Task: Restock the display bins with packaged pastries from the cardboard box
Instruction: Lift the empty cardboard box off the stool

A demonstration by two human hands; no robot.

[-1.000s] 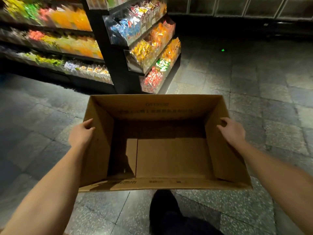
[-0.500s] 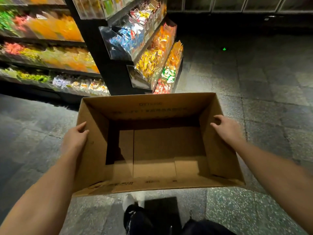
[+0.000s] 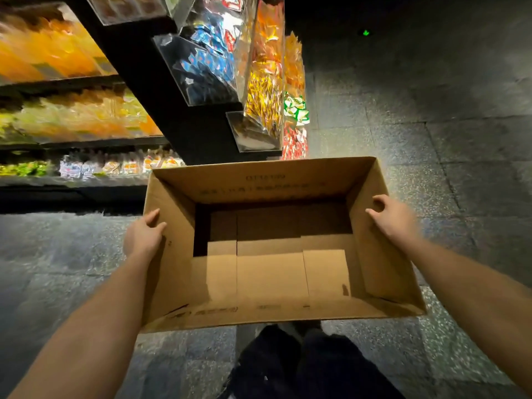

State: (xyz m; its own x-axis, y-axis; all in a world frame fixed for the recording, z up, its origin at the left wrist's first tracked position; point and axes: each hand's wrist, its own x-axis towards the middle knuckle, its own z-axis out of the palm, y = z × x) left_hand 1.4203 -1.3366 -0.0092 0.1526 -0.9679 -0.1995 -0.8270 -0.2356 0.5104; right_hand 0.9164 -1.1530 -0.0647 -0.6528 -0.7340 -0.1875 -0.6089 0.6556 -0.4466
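We hold the open cardboard box [image 3: 259, 182] up between both hands, its mouth facing us and its folded bottom flaps in plain sight. Our left hand [image 3: 142, 237] clasps the top edge of the left wall: the thumb hooks over the rim to the inside, while the palm and the other fingers lie against the outside. Our right hand [image 3: 394, 218] grips the rim of the right wall, its fingers curled over the edge. The two holds sit across from each other, both toward the far half of the box, and the near wall hangs below our wrists, over our dark trouser legs [image 3: 302, 361].

Just beyond the far wall, past the left-hand hold, stands a black rack with tilted clear display bins [image 3: 201, 82]. The upper bin holds blue packets [image 3: 213, 53], the one below it yellow packets [image 3: 263, 93], and further along we see green-and-white packets [image 3: 296, 108] and red packets [image 3: 293, 142]. Out to the left of our left hand run long shelves [image 3: 72, 145] of orange and yellow packs, blurred. Beyond the right hand lies grey stone floor [image 3: 431, 110], with a small green light [image 3: 366, 32] far off.
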